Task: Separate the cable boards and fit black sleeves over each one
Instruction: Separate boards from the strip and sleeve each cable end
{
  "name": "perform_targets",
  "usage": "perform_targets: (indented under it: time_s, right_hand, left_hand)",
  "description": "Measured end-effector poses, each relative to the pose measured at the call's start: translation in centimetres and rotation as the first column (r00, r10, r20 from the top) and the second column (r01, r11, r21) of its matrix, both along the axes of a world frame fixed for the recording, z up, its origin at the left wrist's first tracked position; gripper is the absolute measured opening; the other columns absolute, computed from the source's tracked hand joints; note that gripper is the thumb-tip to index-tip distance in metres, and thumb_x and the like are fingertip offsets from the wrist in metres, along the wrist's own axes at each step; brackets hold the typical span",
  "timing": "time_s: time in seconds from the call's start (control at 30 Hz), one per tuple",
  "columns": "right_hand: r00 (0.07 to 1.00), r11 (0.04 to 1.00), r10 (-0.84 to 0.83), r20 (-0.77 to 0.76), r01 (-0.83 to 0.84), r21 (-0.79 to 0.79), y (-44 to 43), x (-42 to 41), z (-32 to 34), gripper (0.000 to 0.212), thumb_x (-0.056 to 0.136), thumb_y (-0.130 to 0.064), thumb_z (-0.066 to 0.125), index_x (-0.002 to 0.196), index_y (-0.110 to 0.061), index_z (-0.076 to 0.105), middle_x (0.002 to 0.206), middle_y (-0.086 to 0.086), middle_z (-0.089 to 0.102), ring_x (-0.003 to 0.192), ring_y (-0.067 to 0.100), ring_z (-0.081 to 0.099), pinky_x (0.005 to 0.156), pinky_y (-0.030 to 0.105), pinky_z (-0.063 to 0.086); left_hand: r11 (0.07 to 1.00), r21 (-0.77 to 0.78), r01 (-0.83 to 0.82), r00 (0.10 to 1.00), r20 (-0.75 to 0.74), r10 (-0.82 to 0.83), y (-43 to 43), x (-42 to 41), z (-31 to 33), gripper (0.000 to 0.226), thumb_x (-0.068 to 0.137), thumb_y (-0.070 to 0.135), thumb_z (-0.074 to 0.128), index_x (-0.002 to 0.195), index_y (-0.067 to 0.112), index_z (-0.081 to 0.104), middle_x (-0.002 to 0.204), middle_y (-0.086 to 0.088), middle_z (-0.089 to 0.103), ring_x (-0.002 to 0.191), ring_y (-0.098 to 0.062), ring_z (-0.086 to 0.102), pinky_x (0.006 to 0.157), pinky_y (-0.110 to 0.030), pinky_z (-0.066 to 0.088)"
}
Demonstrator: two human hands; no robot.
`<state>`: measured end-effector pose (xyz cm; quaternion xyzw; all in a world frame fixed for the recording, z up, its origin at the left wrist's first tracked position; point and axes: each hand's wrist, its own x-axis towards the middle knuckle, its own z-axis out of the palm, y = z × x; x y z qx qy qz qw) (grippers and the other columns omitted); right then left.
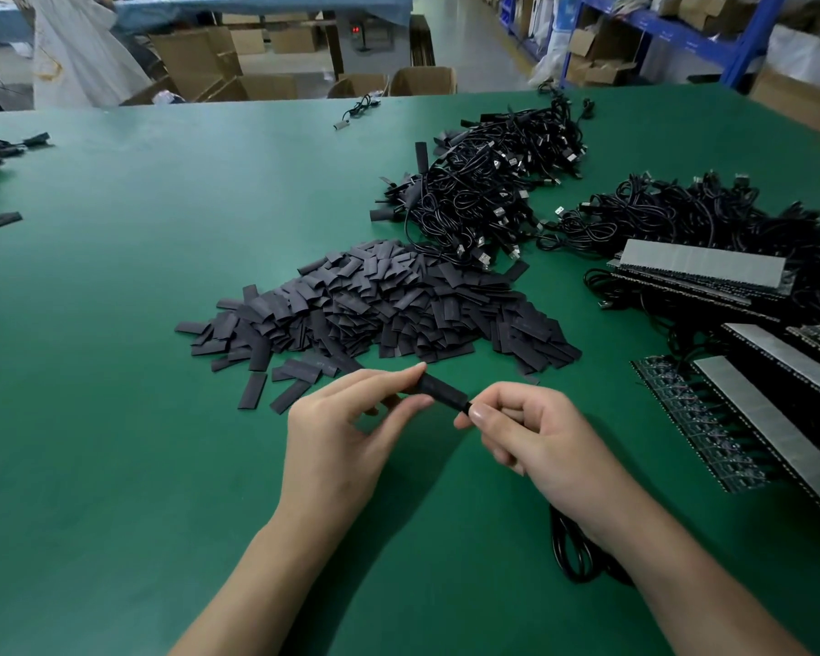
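A black sleeve [439,392] is held just above the green table [129,371] near its front. My left hand [346,433] pinches the sleeve's left end between thumb and forefinger. My right hand [526,433] grips its right end, where the cable board goes in; the board itself is hidden inside. Its black cable [571,551] loops on the table under my right wrist. A big pile of loose black sleeves [379,300] lies just beyond my hands. Joined strips of cable boards [711,419] lie at the right.
A heap of sleeved cables [488,182] lies behind the sleeve pile, and a second cable heap [701,215] with board strips [697,267] sits at the right. A few stray sleeves [6,219] lie at the far left. Cardboard boxes and blue shelving stand beyond the table.
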<state>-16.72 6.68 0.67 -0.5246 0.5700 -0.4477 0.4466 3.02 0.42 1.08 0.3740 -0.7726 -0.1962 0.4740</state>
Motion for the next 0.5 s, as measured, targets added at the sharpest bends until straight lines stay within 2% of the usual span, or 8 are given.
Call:
perform_targets:
  time_s: [0.13, 0.33, 0.5]
  right_hand:
    - [0.999, 1.0, -0.02, 0.025, 0.02, 0.006, 0.01, 0.34, -0.04, 0.021, 0.095, -0.041, 0.056, 0.088, -0.031, 0.074, 0.059, -0.007, 0.05, 0.059, 0.015, 0.04, 0.053, 0.023, 0.033]
    - [0.998, 1.0, -0.014, 0.054, 0.013, 0.024, 0.06, 0.33, 0.0, 0.024, 0.105, -0.023, 0.059, 0.088, -0.029, 0.075, 0.059, -0.006, 0.057, 0.057, 0.013, 0.045, 0.053, 0.02, 0.038]
    - [0.999, 1.0, 0.022, 0.045, -0.021, -0.008, -0.01, 0.61, 0.11, 0.018, 0.103, -0.032, 0.06, 0.091, -0.03, 0.073, 0.067, 0.0, 0.071, 0.051, 0.01, 0.049, 0.058, 0.019, 0.042]
  left_hand:
    - [1.0, 0.007, 0.022, 1.0, 0.01, -0.022, 0.0, -0.36, -0.13, 0.027, 0.088, 0.02, 0.075, 0.114, 0.015, 0.079, 0.094, 0.012, 0.075, 0.075, -0.002, 0.067, 0.071, -0.023, 0.055]
    - [0.997, 0.019, 0.073, 0.997, 0.019, -0.073, 0.13, -0.5, 0.01, 0.027, 0.094, 0.022, 0.069, 0.12, 0.017, 0.076, 0.086, 0.015, 0.071, 0.069, -0.01, 0.066, 0.067, -0.024, 0.053]
    - [1.0, 0.011, 0.016, 1.0, -0.025, -0.016, 0.0, -0.4, 0.22, 0.022, 0.088, 0.013, 0.075, 0.11, 0.015, 0.08, 0.089, 0.013, 0.074, 0.074, -0.006, 0.068, 0.071, -0.018, 0.053]
